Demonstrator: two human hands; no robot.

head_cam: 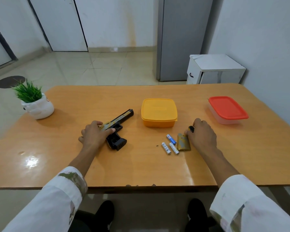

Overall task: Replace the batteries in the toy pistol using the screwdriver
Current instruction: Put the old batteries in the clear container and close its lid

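A black and gold toy pistol (pixel 119 125) lies on its side on the orange table (pixel 141 168), barrel pointing away to the right. My left hand (pixel 95 133) rests on its rear part, fingers over the slide. Right of it lie three small batteries: a blue one (pixel 171 139) and two white ones (pixel 166 148) (pixel 174 148). A gold battery cover (pixel 183 142) lies beside them. My right hand (pixel 202 133) is closed over a black-handled screwdriver (pixel 191 128), fingertips near the cover. Most of the screwdriver is hidden under the hand.
A yellow lidded box (pixel 159 112) stands behind the batteries. At the right stands a clear box with a red lid (pixel 228 109). A potted green plant (pixel 34 102) stands at the far left corner. My knees and shoes show below the table's front edge.
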